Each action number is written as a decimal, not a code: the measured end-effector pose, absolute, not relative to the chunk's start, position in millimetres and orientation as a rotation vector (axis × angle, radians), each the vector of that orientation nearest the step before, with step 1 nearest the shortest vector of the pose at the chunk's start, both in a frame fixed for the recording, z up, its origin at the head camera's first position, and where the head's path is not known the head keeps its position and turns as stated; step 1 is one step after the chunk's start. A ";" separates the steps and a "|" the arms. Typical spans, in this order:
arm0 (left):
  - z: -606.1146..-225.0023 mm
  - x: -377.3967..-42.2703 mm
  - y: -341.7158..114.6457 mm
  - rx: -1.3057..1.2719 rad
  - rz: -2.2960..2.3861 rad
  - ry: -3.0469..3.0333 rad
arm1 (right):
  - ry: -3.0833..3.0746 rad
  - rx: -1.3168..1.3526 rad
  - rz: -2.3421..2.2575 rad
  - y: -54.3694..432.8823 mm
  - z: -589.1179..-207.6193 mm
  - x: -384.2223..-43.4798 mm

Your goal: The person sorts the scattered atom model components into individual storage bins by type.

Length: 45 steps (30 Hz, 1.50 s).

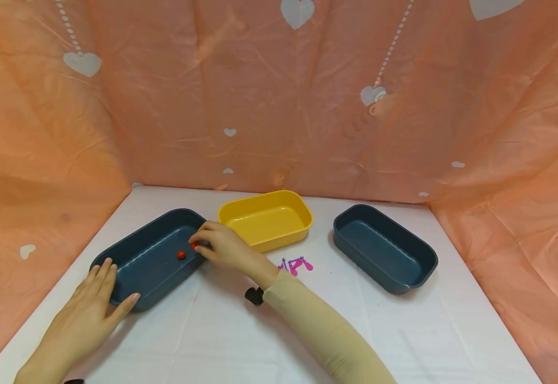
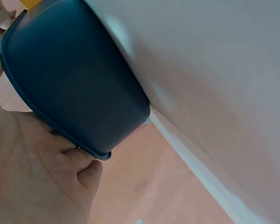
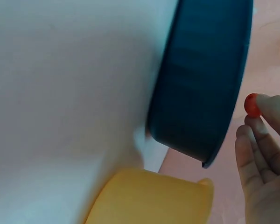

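A cherry tomato (image 3: 252, 105), small, round and red, is pinched between the thumb and fingertips of my right hand (image 1: 221, 246). In the head view that hand is over the right side of the left dark blue tray (image 1: 161, 290). Another cherry tomato (image 1: 181, 255) lies on the tray's floor, just left of those fingertips. My left hand (image 1: 84, 312) rests on the tray's near left end, fingers extended over the rim and thumb spread along the near edge. The left wrist view shows its palm (image 2: 32, 158) close against the rim from outside.
A yellow tray (image 1: 279, 240) stands behind my right forearm. Several small pink and purple pieces (image 1: 295, 265) lie on the white-covered table (image 1: 202, 341) in front of it. Farther right is a second dark blue tray (image 1: 370, 264). Peach curtains (image 1: 279, 106) with hearts enclose the table.
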State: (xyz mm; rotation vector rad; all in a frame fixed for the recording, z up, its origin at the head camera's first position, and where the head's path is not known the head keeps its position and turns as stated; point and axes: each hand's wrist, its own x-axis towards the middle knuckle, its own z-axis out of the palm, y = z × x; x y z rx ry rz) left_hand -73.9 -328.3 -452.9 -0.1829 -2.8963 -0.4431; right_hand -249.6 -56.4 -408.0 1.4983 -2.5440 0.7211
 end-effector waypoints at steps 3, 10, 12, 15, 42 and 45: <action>-452.9 -74.1 -328.2 -0.183 -0.442 -2.894 | -2.584 1.490 0.659 -62.2 -409.1 -252.4; -453.3 -75.1 -328.0 -0.182 -0.433 -2.895 | -2.607 1.506 0.583 -70.5 -410.8 -256.1; -453.4 -75.4 -328.3 -0.182 -0.429 -2.897 | -2.607 1.512 0.567 -71.9 -410.9 -256.4; -453.7 -75.7 -328.7 -0.183 -0.428 -2.900 | -2.607 1.515 0.542 -73.1 -410.4 -256.1; -456.4 -74.7 -328.6 -0.209 -0.414 -2.851 | -2.517 1.514 0.535 -67.8 -406.4 -242.9; -456.1 -74.8 -328.9 -0.206 -0.414 -2.860 | -2.480 1.511 0.565 -64.5 -405.0 -240.8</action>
